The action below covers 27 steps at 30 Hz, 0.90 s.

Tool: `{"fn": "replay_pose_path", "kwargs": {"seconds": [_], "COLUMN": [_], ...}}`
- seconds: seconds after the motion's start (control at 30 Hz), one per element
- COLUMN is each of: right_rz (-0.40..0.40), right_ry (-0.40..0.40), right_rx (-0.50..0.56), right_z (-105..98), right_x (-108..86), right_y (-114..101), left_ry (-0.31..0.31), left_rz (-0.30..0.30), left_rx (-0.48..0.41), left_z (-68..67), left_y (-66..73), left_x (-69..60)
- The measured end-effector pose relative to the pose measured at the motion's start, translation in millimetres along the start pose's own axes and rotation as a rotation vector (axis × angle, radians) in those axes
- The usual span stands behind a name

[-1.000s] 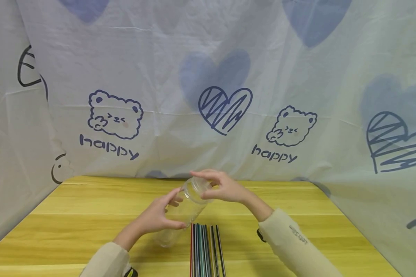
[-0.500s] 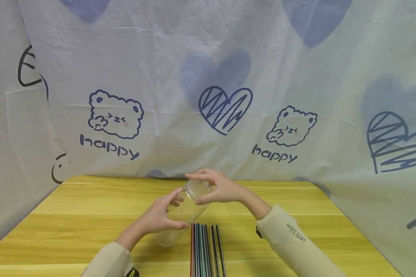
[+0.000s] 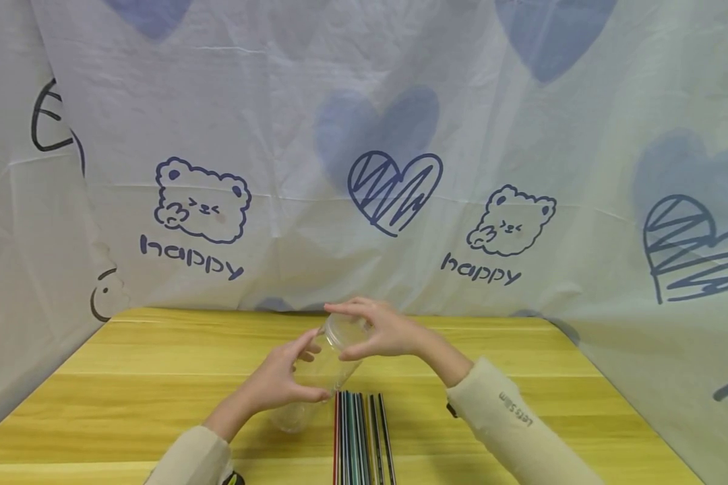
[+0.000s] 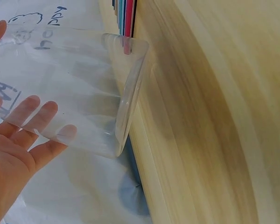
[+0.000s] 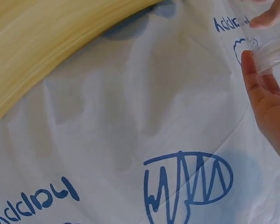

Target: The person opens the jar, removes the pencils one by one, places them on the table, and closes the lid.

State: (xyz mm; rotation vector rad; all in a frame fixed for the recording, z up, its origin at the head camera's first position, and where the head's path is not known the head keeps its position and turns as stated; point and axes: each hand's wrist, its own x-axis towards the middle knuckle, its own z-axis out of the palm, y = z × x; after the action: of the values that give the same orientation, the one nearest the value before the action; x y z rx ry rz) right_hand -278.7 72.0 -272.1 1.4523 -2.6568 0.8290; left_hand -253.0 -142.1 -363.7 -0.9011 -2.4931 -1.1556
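Note:
A clear plastic jar [image 3: 324, 367] is held tilted above the table, its mouth end up and to the right. My left hand [image 3: 273, 380] grips the jar's body, thumb on the near side and fingers on the far side. My right hand [image 3: 388, 330] grips the clear lid [image 3: 347, 329] at the upper end. In the left wrist view, the jar's wide base [image 4: 130, 98] points away from the left fingers. The right wrist view catches the right hand [image 5: 270, 105] around the lid only at its edge. No contents show through the jar's wall.
A row of several thin coloured sticks [image 3: 353, 438], possibly pencils, lies on the wooden table [image 3: 491, 404] in front of the jar. Behind the table hangs a white cloth [image 3: 303, 242] printed with hearts and bears.
My right hand has shifted slightly to the left, its fingers and thumb moving around the lid. The left hand and jar have stayed almost still.

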Motion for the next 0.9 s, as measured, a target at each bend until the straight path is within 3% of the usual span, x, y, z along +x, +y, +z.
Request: {"fn": "replay_pose_path", "kwargs": {"seconds": [0.47, 0.63, 0.73, 0.9], "right_rz": [0.143, 0.156, 0.117, 0.000], "right_ry": [0.143, 0.145, 0.130, 0.050], "right_rx": [-0.202, -0.245, -0.200, 0.034], "right_z": [11, 12, 9, -7], "right_x": [3.9, 4.5, 3.8, 0.4], "right_y": [-8, -9, -7, -1], "left_ry": [0.010, 0.015, 0.015, 0.015], "left_rz": [-0.009, -0.016, -0.016, -0.020], "left_rx": [0.003, -0.003, -0.002, -0.007], "left_z": [0.3, -0.2, -0.8, -1.8], "left_y": [0.0, -0.3, -0.4, -0.4], "left_x": [-0.9, -1.4, -1.9, -1.8]}}
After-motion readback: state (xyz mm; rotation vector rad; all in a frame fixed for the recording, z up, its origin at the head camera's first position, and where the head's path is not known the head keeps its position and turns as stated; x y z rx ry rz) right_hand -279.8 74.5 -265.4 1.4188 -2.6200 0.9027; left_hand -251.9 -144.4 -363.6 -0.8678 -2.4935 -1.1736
